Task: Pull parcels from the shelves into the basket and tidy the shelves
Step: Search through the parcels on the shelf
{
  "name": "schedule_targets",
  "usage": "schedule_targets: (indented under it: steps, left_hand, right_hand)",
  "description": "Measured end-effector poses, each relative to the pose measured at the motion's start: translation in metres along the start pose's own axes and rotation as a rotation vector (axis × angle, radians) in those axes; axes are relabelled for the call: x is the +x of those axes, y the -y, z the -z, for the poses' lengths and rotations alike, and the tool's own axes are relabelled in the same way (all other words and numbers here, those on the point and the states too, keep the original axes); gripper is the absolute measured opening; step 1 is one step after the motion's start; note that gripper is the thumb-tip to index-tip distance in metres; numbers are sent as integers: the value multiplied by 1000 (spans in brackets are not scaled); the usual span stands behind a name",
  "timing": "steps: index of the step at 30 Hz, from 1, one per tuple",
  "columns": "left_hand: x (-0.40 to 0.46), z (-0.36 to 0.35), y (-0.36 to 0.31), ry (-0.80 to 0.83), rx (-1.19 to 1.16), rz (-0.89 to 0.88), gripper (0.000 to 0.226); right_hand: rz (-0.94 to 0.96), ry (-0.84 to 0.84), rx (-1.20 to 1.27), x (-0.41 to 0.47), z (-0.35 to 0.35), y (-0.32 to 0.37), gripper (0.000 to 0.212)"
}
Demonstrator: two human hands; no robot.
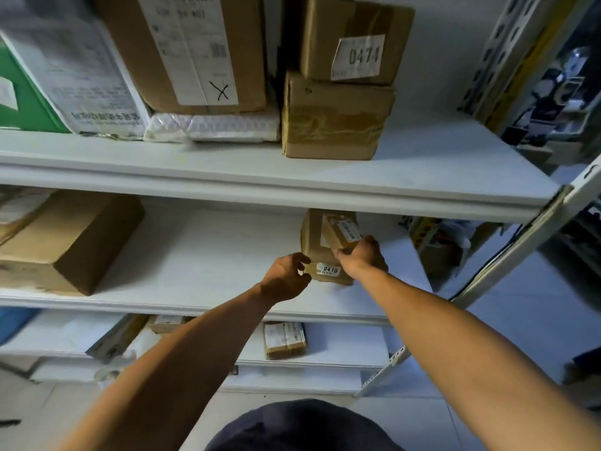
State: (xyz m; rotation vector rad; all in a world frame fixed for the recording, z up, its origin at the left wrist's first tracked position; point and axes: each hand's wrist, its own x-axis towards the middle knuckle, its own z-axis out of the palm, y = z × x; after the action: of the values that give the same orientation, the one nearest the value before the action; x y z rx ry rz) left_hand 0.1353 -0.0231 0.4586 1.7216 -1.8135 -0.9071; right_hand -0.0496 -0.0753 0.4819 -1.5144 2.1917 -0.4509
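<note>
Small brown taped cardboard parcel [327, 252] (label 0410) sits on the white middle shelf [201, 255], left hand [287, 276] pinching its near-left corner, right hand [362, 255] gripping its top right.

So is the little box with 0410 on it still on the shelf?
Yes, box 0410 sits on the middle shelf, held by both hands.

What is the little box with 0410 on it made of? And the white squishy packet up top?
The box looks like plain brown cardboard, matte, with shiny clear tape and paper labels. The packet seems to be white bubble-wrap plastic: its quilted surface is slightly glossy.
</note>
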Motion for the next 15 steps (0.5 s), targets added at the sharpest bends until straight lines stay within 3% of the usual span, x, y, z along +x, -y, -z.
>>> schedule_targets:
  steps: [4, 8, 11, 15]
  left_hand:
    - [-8, 13, 19, 20, -112, 103, 37]
    - [-26, 37, 19, 29, -673, 349, 49]
    - [-54, 59, 20, 80, -963, 535, 54]
    - [-91, 73, 42, 148, -1031, 661, 57]
  right_hand:
    - [207, -96, -72, -15, -1, -4, 79]
    - [522, -6, -29, -47, -9, -12, 81]
    - [703, 45, -52, -81, -20, -17, 75]
    - [960, 53, -133, -120, -35, -16, 70]
